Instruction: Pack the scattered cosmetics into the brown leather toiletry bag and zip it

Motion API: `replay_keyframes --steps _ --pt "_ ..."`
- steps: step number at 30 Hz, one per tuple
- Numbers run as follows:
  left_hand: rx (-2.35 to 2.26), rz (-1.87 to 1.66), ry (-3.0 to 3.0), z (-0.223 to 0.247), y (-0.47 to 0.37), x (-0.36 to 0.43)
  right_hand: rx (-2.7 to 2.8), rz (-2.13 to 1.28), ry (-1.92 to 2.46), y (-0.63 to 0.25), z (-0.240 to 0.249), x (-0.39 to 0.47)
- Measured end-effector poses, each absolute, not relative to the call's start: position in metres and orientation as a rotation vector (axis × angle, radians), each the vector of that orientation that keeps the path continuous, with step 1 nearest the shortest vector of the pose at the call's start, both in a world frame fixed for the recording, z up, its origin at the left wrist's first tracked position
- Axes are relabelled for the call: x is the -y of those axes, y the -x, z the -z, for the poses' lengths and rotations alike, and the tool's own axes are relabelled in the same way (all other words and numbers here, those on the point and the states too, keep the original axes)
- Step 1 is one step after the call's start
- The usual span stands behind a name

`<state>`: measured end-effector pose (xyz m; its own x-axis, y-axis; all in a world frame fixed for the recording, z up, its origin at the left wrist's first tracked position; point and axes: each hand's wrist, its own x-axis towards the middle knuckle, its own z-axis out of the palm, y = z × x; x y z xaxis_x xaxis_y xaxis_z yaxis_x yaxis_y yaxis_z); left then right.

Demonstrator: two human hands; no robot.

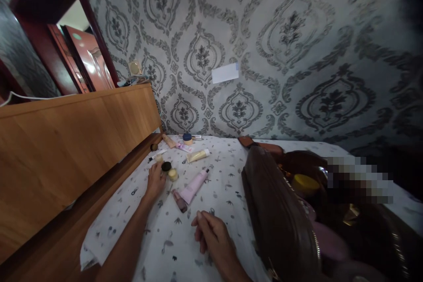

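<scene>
Toward the right edge of the patterned cloth (228,178), the brown bag (277,211) gaped around a yellow lid (306,184) and a pink item (329,241), the rest dark or pixelated, its near end cut off. Your left hand (156,179) lay beside the dark cap (166,166) and cream jar (172,174), its grip impossible to tell; your right hand (213,234), loosely open, was nearer you than the pink tube (194,186).

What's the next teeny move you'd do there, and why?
Maybe reach the right grip toward the small pinkish container: it lies just ahead and to the left of that grip, which seems empty, while the left grip is beside the round black item.
</scene>
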<state>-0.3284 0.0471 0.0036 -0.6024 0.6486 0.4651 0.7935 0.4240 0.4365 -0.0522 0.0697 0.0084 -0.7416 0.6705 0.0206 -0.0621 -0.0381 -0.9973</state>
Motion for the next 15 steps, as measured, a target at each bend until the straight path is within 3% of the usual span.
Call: replay_keyframes --steps 8,15 --pt "2.451 0.821 1.437 -0.023 0.341 -0.079 1.707 -1.852 0.653 0.058 0.006 -0.071" --pt "2.452 0.737 1.501 -0.058 0.357 -0.189 1.702 -1.76 0.797 0.056 0.014 -0.066"
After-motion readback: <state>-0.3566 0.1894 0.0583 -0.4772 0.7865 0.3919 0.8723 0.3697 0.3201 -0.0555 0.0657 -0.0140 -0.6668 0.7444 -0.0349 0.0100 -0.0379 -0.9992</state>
